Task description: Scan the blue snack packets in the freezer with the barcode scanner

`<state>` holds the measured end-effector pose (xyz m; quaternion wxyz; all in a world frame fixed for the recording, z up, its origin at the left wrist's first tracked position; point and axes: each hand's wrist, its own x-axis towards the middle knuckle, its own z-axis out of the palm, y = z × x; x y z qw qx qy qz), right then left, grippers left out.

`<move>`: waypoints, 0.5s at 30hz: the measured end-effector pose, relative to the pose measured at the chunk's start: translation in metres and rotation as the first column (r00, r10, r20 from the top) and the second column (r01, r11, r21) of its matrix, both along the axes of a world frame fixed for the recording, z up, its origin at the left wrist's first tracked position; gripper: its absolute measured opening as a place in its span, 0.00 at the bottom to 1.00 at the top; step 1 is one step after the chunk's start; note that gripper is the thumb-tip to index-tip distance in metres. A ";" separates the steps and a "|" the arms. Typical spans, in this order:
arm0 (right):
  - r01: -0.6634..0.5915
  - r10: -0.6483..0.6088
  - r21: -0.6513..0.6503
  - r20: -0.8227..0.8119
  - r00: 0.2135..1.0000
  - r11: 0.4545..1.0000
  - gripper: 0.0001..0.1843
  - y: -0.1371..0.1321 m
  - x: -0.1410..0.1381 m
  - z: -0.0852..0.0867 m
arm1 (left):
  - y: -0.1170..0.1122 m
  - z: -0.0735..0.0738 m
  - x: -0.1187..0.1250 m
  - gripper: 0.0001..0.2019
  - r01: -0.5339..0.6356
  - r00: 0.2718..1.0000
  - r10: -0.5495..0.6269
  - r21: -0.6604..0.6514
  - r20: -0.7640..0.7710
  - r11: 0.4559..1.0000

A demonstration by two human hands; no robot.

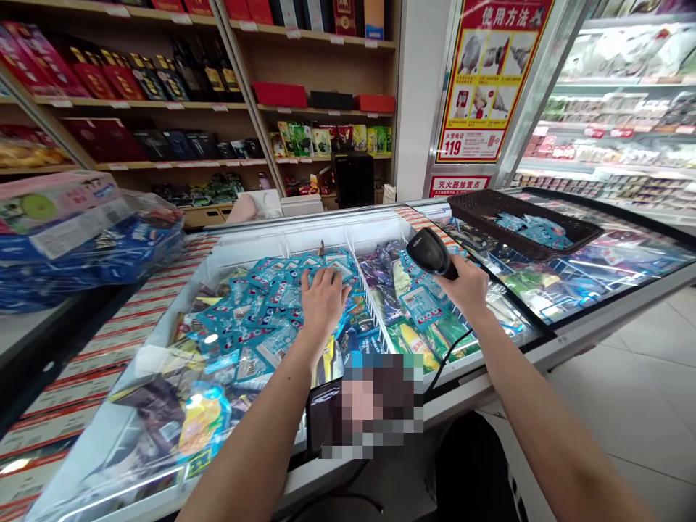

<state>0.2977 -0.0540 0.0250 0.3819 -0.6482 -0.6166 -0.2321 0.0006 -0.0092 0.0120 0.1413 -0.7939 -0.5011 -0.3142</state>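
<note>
In the head view, my right hand (467, 291) is wrapped round the handle of a black barcode scanner (428, 252), held above the divided freezer compartment with its head pointing left. A black cable (449, 357) hangs below that hand. My left hand (325, 299) lies palm down over a heap of blue ice-cream packets (272, 290), fingers spread out and slightly bent. No held packet shows there; what is under the palm is hidden. More blue packets (421, 306) lie below the scanner, beside green packets (413, 342) with a yellow picture.
A brown basket (473, 210) with several blue packets stands on the freezer at the right. A dark-screened device (326, 417), partly blurred, rests at the front edge. White wire dividers (375, 308) split the chest freezer. Wrapped boxes (70, 239) sit at the left.
</note>
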 end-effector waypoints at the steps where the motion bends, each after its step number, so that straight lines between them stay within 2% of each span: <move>1: 0.022 -0.021 0.017 -0.029 0.999 1.000 0.19 -0.002 0.006 -0.004 | 0.000 0.000 0.000 0.16 -0.005 1.000 0.005 0.000 0.013 1.000; 5: 0.105 -0.093 0.107 -0.112 0.989 0.989 0.21 -0.003 0.021 -0.017 | -0.002 0.003 0.002 0.17 0.051 0.999 -0.051 0.017 0.013 0.999; 9: 0.112 -0.103 0.081 -0.109 0.989 0.990 0.20 0.000 0.022 -0.020 | -0.007 0.010 0.009 0.15 0.141 0.988 -0.141 0.009 -0.061 0.990; 12: 0.108 -0.099 0.062 -0.137 0.986 0.992 0.20 0.000 0.022 -0.018 | -0.008 0.018 0.020 0.16 0.151 0.982 -0.158 -0.070 -0.102 0.986; 15: 0.093 -0.076 0.083 -0.181 0.980 0.992 0.20 -0.001 0.023 -0.016 | -0.011 0.026 0.041 0.20 0.145 0.978 -0.173 -0.207 -0.120 0.968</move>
